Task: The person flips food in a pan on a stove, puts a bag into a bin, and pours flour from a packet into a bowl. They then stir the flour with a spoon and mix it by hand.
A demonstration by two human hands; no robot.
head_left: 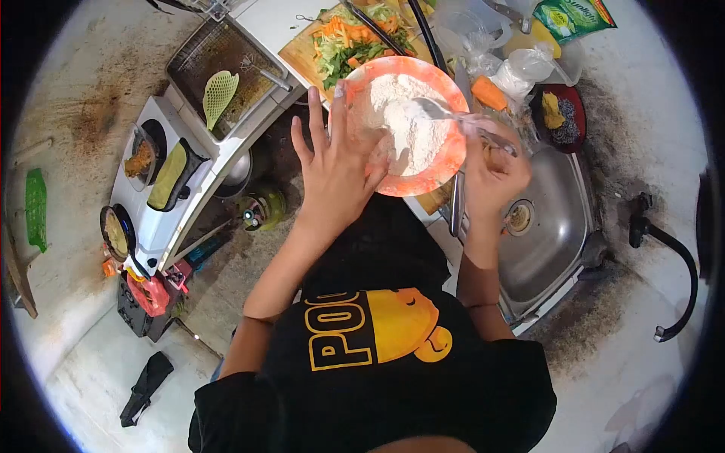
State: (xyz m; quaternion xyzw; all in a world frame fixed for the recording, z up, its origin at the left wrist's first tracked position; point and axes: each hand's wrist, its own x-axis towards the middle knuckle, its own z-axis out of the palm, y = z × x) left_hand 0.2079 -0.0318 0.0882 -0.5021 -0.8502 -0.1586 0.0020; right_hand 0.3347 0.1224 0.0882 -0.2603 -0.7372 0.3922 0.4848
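Observation:
An orange-and-white mottled bowl (458,149) holds a heap of white flour-like powder (408,143), near the counter's front edge. My right hand (492,162) grips a metal spoon (434,109), whose head dips into the powder. Spread fingers of my left hand (336,162) lie over the bowl's left rim, the thumb reaching inside it; how firmly it touches cannot be told. Just behind the bowl, chopped vegetables (355,45) in green and orange cover a wooden cutting board (302,54). An orange carrot piece (489,93) lies right of the bowl.
A steel sink (555,219) is at the right, below a dark dish (572,113). Plastic bags (521,72) and a green Sunlight pouch (574,19) crowd the back right. Leftward stand a stove (155,204) and a tray with a green slotted turner (220,97).

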